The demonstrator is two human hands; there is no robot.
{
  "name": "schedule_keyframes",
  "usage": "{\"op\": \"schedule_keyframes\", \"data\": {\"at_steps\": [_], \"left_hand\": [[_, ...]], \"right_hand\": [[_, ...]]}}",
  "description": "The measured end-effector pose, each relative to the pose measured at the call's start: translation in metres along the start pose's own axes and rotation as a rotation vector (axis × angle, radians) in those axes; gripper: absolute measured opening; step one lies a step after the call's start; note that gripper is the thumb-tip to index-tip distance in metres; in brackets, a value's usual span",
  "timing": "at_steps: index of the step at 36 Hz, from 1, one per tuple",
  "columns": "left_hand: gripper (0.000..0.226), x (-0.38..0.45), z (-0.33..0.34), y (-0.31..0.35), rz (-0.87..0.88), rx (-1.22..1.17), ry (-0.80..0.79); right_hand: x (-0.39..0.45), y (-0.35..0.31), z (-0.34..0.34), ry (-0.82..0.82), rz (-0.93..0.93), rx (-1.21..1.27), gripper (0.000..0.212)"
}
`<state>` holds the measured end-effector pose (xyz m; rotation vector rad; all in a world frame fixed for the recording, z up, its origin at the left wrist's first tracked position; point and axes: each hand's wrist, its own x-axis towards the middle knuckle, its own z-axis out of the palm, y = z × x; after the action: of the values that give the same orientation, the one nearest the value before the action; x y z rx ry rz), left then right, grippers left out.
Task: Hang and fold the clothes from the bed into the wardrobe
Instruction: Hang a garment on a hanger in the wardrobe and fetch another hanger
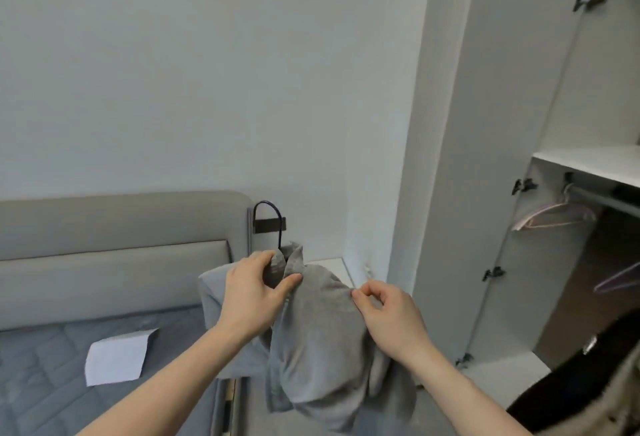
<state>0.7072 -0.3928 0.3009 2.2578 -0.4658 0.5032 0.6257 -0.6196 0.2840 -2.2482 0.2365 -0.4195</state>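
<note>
Currently the left hand (252,288) is gripping the collar of a soft grey fabric shirt (322,338) on a dark hook-topped hanger (268,219), while the right hand (388,314) is pinching its shoulder, beside the open white wardrobe (502,158); uneven tugging could be pulling the shoulder off the hanger.

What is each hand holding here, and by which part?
Both hands are on the grey shirt, which is on a dark hanger. The left hand grips its collar below the hook; the right hand pinches the shoulder fabric.
</note>
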Motion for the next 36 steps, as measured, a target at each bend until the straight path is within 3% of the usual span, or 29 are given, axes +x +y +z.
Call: {"op": "schedule_keyframes", "data": {"at_steps": [6,8,10,22,36], "left_hand": [[0.025,0.058,0.062,0.018,0.215,-0.057,-0.236],[0.056,0.076,0.077,0.020,0.251,-0.064,-0.322],[0.065,0.093,0.089,0.023,0.280,-0.085,-0.374],[0.046,0.188,0.167,0.057,0.421,-0.165,-0.582],[0.048,0.258,0.286,0.179,0.585,-0.152,-0.753]], "right_hand": [[0.017,0.046,-0.031,0.132,0.186,0.023,0.030],[0.018,0.059,-0.037,0.190,0.236,0.039,0.032],[0.020,0.070,-0.044,0.246,0.282,0.046,0.035],[0.029,0.121,-0.076,0.617,0.572,0.061,0.041],[0.067,0.202,-0.143,0.997,0.813,0.105,0.035]]}}
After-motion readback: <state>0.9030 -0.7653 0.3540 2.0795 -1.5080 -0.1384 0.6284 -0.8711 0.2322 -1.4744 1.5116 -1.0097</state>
